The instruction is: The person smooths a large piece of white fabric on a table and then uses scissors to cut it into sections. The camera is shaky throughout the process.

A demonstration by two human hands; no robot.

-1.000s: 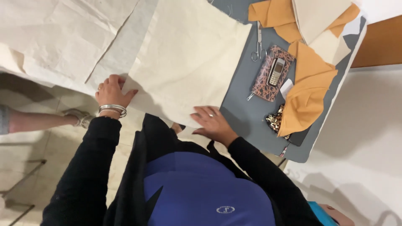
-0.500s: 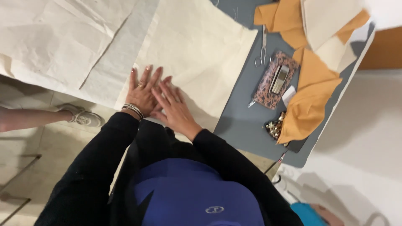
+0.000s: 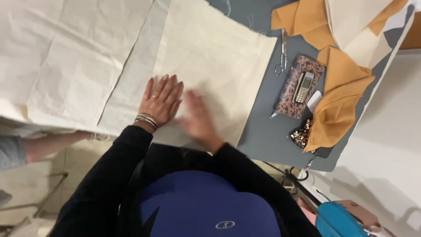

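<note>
Matt cream cloth (image 3: 215,57), shiny metal scissors (image 3: 282,59)

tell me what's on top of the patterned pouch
A small phone lies on the patterned pouch, screen up. A white scrap sits at the pouch's right edge. What lies under the pouch is hidden, apart from the grey table around it.

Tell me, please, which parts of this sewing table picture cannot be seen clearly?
- Head view: right hand is motion-blurred; its fingers cannot be told apart.
- Cream fabric near edge: hidden by both hands and black sleeves.
- Large cream sheet: cut off by the frame's left and top edges.
- Small gold items: too small to identify.
</note>
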